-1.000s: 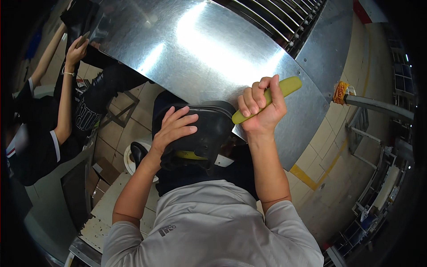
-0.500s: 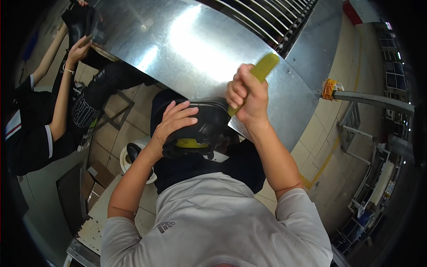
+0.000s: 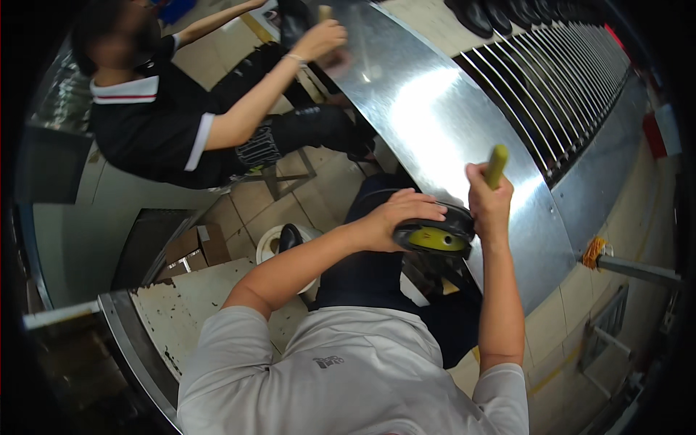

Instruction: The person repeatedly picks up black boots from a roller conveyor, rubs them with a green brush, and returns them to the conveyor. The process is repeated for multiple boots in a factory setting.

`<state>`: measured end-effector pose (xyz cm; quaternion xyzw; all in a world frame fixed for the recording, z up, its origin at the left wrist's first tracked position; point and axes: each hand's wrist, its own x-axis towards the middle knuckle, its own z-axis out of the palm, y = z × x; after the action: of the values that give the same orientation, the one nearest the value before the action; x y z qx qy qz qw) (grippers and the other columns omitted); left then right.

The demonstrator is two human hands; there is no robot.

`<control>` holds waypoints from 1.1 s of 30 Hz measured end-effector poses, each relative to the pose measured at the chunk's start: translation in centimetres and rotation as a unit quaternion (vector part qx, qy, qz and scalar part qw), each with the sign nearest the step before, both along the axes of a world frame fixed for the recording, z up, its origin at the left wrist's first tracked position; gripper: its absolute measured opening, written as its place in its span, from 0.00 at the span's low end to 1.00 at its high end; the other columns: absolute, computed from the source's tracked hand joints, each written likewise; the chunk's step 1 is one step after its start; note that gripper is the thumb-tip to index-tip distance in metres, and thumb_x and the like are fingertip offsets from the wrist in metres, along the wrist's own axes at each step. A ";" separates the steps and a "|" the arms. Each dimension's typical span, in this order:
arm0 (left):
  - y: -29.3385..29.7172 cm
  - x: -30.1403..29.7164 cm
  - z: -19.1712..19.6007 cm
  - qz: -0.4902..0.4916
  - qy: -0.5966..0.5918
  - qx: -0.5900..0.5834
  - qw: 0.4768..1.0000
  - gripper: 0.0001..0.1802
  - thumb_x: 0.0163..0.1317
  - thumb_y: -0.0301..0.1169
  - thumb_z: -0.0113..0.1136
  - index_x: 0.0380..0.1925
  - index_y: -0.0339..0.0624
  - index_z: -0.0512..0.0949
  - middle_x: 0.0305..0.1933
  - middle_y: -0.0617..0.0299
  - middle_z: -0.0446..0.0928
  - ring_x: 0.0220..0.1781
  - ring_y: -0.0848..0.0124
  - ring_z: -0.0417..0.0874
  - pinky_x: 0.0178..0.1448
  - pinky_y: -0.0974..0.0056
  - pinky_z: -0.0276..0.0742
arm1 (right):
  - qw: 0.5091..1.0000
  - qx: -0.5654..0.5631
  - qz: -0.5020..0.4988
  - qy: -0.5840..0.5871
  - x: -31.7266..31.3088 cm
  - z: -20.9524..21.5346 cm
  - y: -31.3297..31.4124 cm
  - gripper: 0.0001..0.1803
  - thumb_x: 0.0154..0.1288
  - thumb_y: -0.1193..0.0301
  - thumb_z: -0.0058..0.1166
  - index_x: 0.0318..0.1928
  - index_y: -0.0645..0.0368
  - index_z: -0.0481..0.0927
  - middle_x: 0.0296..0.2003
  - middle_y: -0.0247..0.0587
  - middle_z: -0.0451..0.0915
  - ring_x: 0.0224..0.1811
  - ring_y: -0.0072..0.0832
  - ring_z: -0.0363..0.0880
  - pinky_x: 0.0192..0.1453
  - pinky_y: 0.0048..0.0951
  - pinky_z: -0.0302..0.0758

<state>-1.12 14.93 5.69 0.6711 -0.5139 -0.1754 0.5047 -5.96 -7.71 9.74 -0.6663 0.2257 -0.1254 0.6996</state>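
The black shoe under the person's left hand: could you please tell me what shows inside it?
Inside the black shoe shows a yellow-green block with a dark hole; the shoe itself covers the rest.

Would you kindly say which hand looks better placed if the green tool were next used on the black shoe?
Probably the right hand: it grips the green tool close beside the black shoe, while the left hand lies over the shoe, apparently steadying it.

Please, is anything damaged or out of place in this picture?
Yes, the white surface at lower left looks damaged: it appears chipped along its edges, with dark patches showing. Nothing else stands out.
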 end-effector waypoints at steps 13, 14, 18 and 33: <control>-9.2 -0.8 4.9 -0.166 -0.168 0.043 0.971 0.25 0.52 0.31 0.72 0.54 0.50 0.85 0.65 0.61 0.80 0.77 0.55 0.69 0.84 0.42 0.48 | 0.918 0.208 -0.182 -0.284 -13.3 1.2 -9.5 0.14 0.74 0.63 0.60 0.33 0.54 0.74 0.14 0.28 0.62 0.11 0.20 0.61 0.14 0.24 0.60; -9.1 -1.4 5.1 -0.165 -0.155 0.050 0.973 0.25 0.52 0.31 0.73 0.54 0.49 0.85 0.65 0.60 0.80 0.78 0.55 0.69 0.84 0.42 0.47 | 0.916 0.221 -0.187 -0.278 -14.1 0.4 -8.9 0.13 0.74 0.64 0.60 0.32 0.54 0.74 0.14 0.28 0.63 0.11 0.20 0.60 0.14 0.24 0.60; -9.5 -1.7 5.2 -0.147 -0.159 0.063 0.974 0.27 0.48 0.31 0.77 0.53 0.51 0.85 0.65 0.64 0.79 0.77 0.57 0.69 0.84 0.42 0.50 | 0.907 0.250 -0.185 -0.282 -15.0 -1.3 -7.4 0.14 0.73 0.64 0.61 0.32 0.56 0.73 0.14 0.28 0.62 0.12 0.20 0.60 0.16 0.24 0.60; -8.3 -0.8 3.5 -0.164 -0.153 0.014 0.974 0.23 0.51 0.37 0.76 0.51 0.56 0.87 0.62 0.68 0.81 0.74 0.60 0.71 0.81 0.41 0.50 | 0.977 0.123 -0.162 -0.059 -8.7 2.2 -5.1 0.16 0.69 0.61 0.68 0.33 0.61 0.80 0.18 0.23 0.70 0.16 0.12 0.62 0.19 0.20 0.54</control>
<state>-1.91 6.62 9.14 0.6036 -0.6854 -0.1589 0.3749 -14.62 -12.80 11.97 -0.5212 0.3028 -0.2478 0.7585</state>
